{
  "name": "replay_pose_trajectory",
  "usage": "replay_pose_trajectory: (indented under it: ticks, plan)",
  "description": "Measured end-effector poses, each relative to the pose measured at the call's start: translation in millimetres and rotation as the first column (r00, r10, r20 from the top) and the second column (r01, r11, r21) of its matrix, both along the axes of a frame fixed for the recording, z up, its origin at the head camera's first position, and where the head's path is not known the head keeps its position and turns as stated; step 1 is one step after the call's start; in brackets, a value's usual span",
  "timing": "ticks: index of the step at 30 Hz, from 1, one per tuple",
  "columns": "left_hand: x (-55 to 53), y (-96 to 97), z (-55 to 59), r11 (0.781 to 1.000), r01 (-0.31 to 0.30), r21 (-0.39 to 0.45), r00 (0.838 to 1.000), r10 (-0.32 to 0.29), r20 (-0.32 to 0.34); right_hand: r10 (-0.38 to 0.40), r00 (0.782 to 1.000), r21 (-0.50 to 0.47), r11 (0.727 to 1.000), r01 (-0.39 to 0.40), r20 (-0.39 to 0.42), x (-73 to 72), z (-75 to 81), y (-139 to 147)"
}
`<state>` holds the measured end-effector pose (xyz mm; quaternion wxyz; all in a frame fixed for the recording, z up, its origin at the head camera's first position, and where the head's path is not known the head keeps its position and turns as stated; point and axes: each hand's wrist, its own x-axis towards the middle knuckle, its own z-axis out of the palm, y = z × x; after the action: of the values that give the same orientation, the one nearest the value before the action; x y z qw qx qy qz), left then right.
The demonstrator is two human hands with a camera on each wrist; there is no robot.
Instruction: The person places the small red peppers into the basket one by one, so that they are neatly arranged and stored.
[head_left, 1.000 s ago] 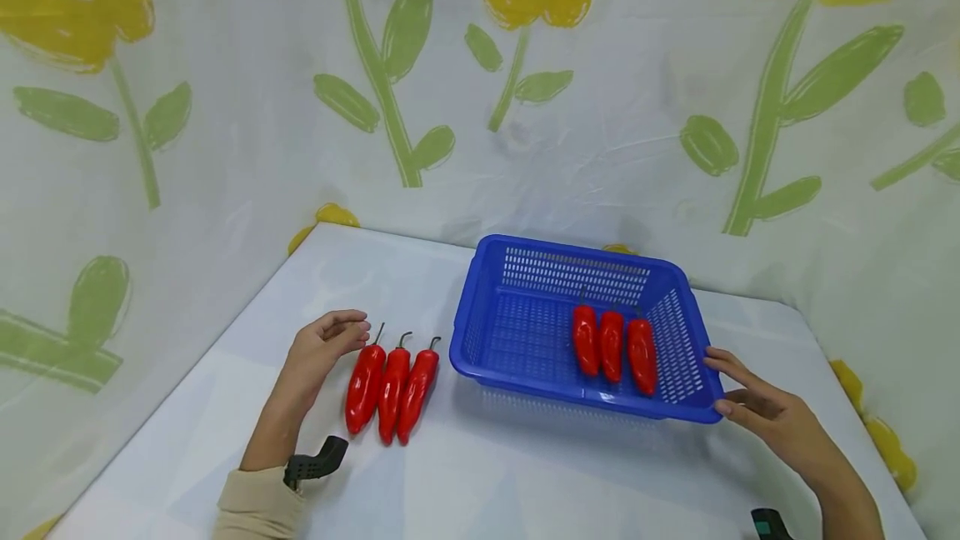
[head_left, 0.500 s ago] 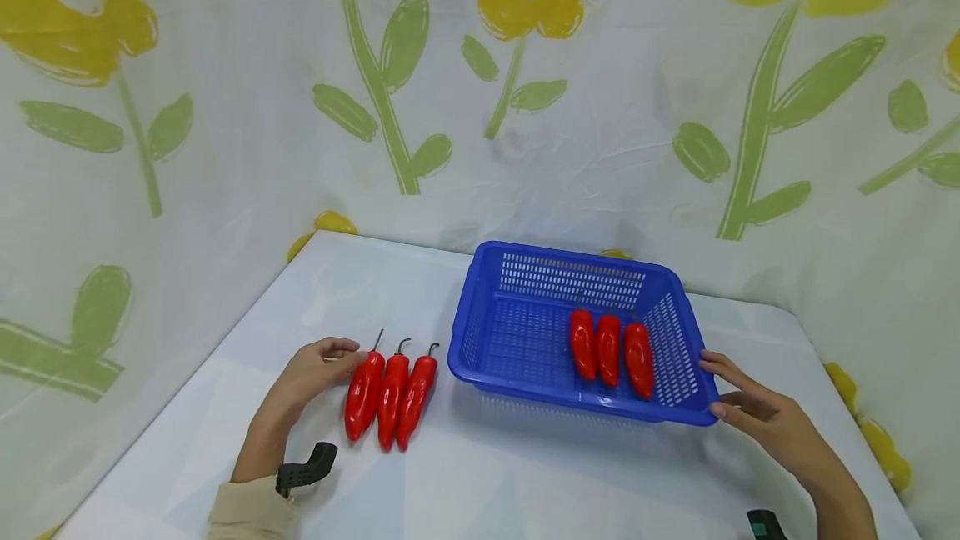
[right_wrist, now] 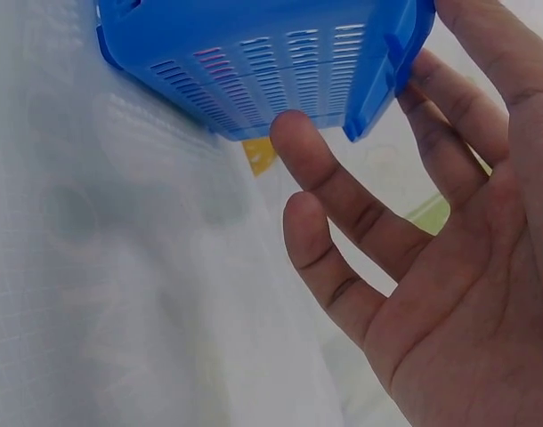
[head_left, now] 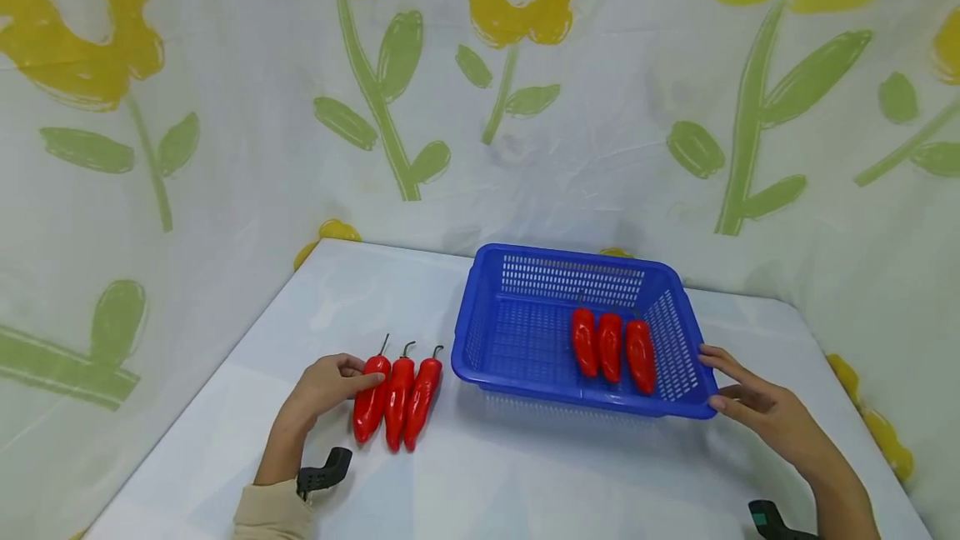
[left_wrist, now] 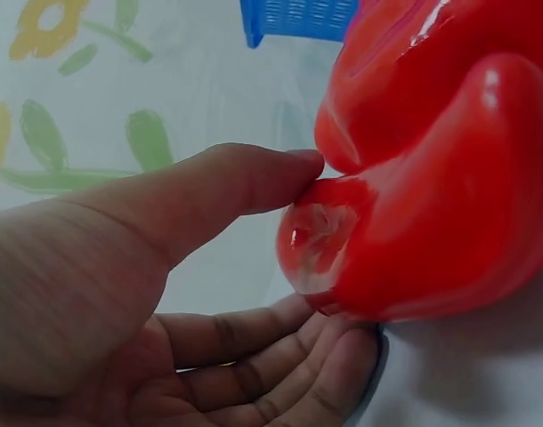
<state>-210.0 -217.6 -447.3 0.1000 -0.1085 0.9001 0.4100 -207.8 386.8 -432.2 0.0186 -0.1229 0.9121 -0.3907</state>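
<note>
Three glossy red chili peppers lie side by side left of the basket. My left hand (head_left: 324, 392) pinches the leftmost pepper (head_left: 366, 417), thumb on top near the stem end. In the left wrist view, the thumb (left_wrist: 245, 178) presses that pepper's rounded end (left_wrist: 414, 249), and the other fingers curl beneath. The middle pepper (head_left: 397, 407) and right pepper (head_left: 423, 398) lie close beside it. At the right, my right hand (head_left: 768, 423) holds the corner rim of a blue plastic basket (head_left: 525, 340) with thumb and finger; its lower fingers (right_wrist: 334, 258) hang loose below.
Three more red peppers (head_left: 610, 347) lie in the right half of the basket. Everything stands on a white table (head_left: 480, 490), with a flower-patterned cloth (head_left: 600, 148) hanging behind. Both wrists carry black camera mounts (head_left: 326, 471).
My left hand has come down from beside the stems onto the leftmost pepper and now pinches it. The right hand stays at the basket's rim. The head view has shifted slightly.
</note>
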Motion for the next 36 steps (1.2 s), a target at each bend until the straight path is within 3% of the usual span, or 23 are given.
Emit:
replay_pose_trajectory:
  ticks: [12, 24, 36]
  plan:
    - [-0.7, -3.1, 1.2, 1.000, 0.001, 0.001, 1.000, -0.001, 0.012, -0.014, 1.000, -0.035, 0.999, 0.015, 0.021, 3.7, -4.6, -1.9]
    - [0.5, -7.7, -0.5, 0.996, -0.069, 0.048, 0.998, 0.069, 0.008, 0.016, 1.000, -0.035, 0.999, -0.016, -0.007, 1.3, 0.7, -1.1]
    - [-2.9, -7.9, 1.3, 0.992, -0.091, 0.084, 0.995, 0.093, -0.018, 0.014, 1.000, -0.046, 0.999, -0.014, -0.010, 0.8, 1.0, -1.4]
